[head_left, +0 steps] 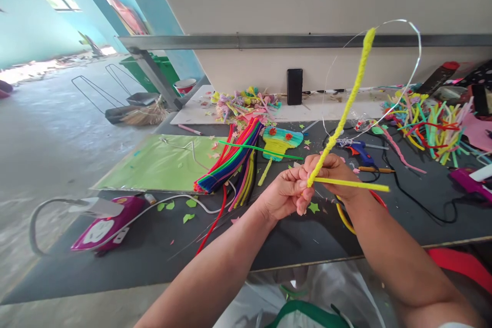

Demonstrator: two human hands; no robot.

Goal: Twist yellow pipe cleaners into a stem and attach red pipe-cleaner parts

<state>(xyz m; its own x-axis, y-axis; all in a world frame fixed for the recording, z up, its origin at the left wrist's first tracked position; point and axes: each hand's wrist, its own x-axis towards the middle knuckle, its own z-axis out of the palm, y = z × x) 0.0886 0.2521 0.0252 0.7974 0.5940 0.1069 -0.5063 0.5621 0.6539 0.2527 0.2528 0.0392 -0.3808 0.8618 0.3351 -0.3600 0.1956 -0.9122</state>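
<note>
Your left hand [284, 195] and right hand [332, 171] — both closed — pinch the yellow pipe cleaner [348, 105] wrapped on a wire [411, 28].

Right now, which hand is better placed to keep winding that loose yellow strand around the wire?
Probably the right hand: the loose yellow strand sticks out on its side, by its fingers. The left hand pinches the base of the wrapped wire, steadying it.

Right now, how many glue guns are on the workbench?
2: a blue glue gun just beyond the hands, and a purple glue gun at the bench's right edge. Others may be hidden under the pipe-cleaner heaps.
</note>
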